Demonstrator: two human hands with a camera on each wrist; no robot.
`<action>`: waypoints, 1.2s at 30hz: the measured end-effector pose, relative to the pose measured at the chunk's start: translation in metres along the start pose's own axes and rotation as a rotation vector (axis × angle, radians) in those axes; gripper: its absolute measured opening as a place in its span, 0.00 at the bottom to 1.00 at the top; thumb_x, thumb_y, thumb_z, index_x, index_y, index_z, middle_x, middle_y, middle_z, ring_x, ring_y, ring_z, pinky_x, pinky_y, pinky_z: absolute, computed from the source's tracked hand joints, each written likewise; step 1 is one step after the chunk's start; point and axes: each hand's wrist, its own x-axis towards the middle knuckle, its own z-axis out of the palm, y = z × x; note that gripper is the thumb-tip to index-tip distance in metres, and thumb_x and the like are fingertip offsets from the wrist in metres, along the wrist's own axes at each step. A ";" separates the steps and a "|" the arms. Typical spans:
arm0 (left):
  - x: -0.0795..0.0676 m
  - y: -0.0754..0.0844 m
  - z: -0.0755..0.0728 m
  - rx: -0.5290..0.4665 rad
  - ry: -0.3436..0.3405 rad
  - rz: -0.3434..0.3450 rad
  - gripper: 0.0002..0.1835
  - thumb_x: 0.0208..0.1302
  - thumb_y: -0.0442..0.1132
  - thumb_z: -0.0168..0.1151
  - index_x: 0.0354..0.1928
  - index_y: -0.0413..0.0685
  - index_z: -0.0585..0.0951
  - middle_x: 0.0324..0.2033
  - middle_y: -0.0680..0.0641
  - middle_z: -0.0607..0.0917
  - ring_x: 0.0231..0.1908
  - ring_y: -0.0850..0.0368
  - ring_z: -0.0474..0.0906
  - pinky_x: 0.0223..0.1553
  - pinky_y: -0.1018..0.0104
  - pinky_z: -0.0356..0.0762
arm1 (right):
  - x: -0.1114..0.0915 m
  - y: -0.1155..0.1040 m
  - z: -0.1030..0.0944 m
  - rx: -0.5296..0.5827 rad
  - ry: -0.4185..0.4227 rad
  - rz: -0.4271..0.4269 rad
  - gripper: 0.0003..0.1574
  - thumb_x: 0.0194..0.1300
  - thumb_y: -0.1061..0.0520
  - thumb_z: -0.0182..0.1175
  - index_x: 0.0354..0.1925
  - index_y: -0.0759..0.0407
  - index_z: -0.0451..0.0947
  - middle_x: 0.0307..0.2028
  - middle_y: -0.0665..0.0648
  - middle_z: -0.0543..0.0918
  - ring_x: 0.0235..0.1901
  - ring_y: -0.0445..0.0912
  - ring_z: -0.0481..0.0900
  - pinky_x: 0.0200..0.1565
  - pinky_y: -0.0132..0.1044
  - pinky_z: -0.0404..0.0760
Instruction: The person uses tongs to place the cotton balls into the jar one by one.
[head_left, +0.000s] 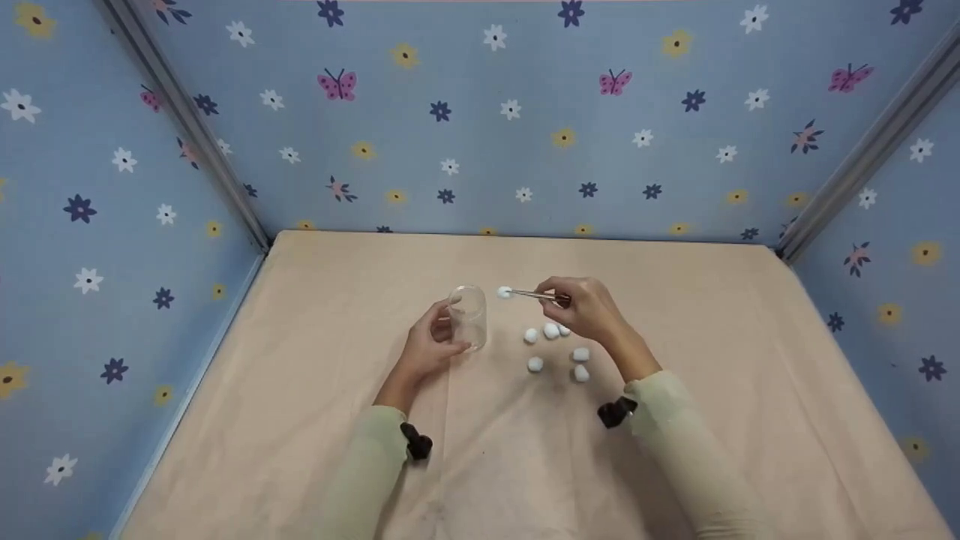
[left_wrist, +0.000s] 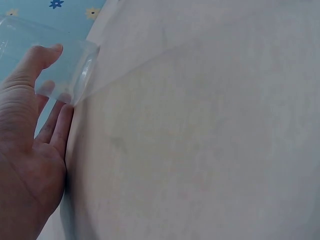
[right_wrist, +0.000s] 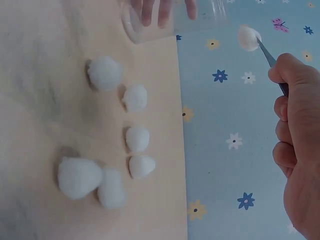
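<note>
Left hand: grasping the clear cup from its left, fingers and thumb bent about the wall. Cup upright, long axis near vertical, mouth up; from where I stood I could not tell whether its base touched the cloth. Just right of the cup, apart from it, a white ball hung at the tip of the tweezers. Ball about level with the rim or slightly above; exact height uncertain. Tweezers' long axis ran roughly sideways, tip pointing left at the cup, so the ball sat between cup and right hand, nearer the cup. Six loose balls lay on the cloth, right of the cup, the right hand nearer to them. Right hand: clenched on the tweezers, pinching them.
</note>
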 end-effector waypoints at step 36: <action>0.000 -0.003 -0.001 -0.021 0.004 0.014 0.45 0.62 0.21 0.78 0.81 0.44 0.73 0.67 0.30 0.82 0.68 0.29 0.87 0.74 0.39 0.85 | 0.026 -0.024 0.032 0.058 0.008 0.017 0.08 0.73 0.61 0.69 0.47 0.58 0.92 0.28 0.59 0.90 0.24 0.39 0.72 0.31 0.33 0.71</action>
